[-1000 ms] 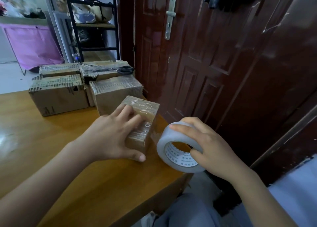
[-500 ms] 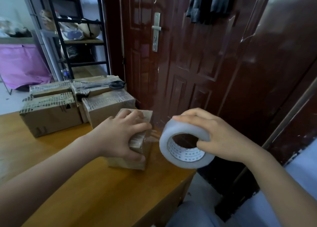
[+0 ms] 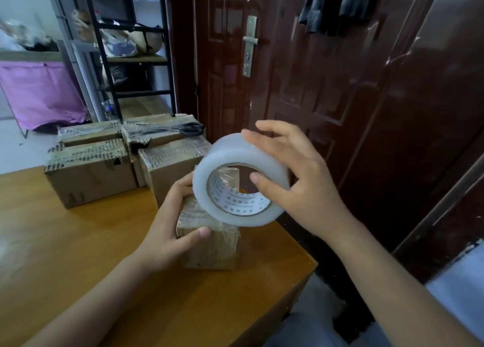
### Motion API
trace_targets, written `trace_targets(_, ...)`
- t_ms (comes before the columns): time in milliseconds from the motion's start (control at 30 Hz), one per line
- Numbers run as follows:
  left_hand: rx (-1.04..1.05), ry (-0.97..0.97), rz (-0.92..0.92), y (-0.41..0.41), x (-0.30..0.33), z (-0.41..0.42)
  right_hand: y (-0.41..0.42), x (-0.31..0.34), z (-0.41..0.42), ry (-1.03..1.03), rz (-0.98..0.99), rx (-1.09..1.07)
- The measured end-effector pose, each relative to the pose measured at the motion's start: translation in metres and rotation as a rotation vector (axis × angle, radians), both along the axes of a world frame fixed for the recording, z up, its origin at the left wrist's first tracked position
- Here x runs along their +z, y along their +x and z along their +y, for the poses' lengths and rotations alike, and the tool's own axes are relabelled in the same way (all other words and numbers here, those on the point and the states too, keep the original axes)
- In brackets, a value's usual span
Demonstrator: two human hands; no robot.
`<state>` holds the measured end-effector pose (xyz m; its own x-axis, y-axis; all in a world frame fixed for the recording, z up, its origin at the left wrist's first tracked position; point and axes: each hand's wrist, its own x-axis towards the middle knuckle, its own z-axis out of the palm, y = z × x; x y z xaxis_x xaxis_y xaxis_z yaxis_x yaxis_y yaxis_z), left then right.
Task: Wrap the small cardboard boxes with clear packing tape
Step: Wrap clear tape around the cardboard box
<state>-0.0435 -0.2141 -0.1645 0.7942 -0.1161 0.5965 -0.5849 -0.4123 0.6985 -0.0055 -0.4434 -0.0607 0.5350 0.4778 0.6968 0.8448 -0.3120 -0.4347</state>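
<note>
left hand (image 3: 167, 231) grips a small box (image 3: 209, 244) on the wooden table (image 3: 65, 255); right hand (image 3: 301, 187) holds the tape roll (image 3: 235, 184) before a dark door (image 3: 327, 84).

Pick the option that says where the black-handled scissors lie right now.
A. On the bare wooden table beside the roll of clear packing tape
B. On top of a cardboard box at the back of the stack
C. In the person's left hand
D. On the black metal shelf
B: the black-handled scissors lie flat on top of a taped cardboard box at the back of the stack, away from both hands.
</note>
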Motion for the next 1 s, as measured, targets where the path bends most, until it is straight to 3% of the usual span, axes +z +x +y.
trace_targets(100,-0.122,-0.187,0.091,-0.007,0.003,-0.005,-0.011,-0.035,0.017,0.161,-0.049,-0.034)
trace_targets(267,-0.154,-0.186,0.025,-0.002,-0.002,-0.01,-0.017,-0.057,0.022,0.262,-0.027,-0.07)
trace_targets(467,-0.106,-0.052,0.039,0.006,-0.014,0.002,-0.009,-0.029,-0.006,0.011,-0.051,-0.037)
trace_targets(600,-0.049,-0.019,0.056,0.007,-0.018,0.007,-0.003,-0.029,-0.046,-0.132,0.128,-0.025)
trace_targets(767,-0.06,0.009,-0.025,0.009,-0.014,0.006,-0.007,-0.042,-0.082,-0.569,0.314,-0.074)
trace_targets(933,-0.089,0.121,0.018,0.005,0.002,0.019,-0.009,-0.045,-0.081,-0.574,0.34,-0.108)
trace_targets(1000,-0.007,0.343,0.111,-0.002,0.025,0.02,-0.009,-0.049,-0.081,-0.544,0.355,-0.103)
